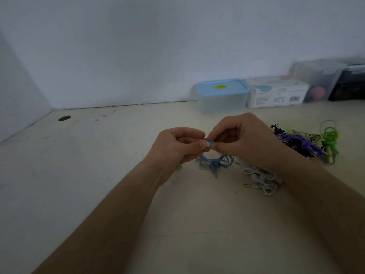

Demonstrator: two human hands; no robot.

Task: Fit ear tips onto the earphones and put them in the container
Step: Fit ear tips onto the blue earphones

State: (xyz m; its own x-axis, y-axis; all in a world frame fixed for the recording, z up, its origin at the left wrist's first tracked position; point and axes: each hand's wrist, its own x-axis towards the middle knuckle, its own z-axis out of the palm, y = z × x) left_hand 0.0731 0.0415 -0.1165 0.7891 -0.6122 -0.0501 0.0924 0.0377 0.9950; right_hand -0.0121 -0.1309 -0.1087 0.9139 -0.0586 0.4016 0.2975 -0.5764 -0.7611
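Observation:
My left hand (177, 146) and my right hand (243, 139) meet fingertip to fingertip above the table, pinching a small blue earbud with a pale ear tip (209, 143) between them. From it the blue earphone cable (216, 163) hangs down and lies coiled on the table just below my hands. A clear container with a blue lid (223, 95) stands shut at the back against the wall.
White earphones (260, 177) lie tangled under my right wrist. A heap of purple, dark and green earphones (308, 142) sits at the right. A white box (276, 92) and darker boxes (335, 82) line the wall. A round hole (64, 118) is in the table's back left.

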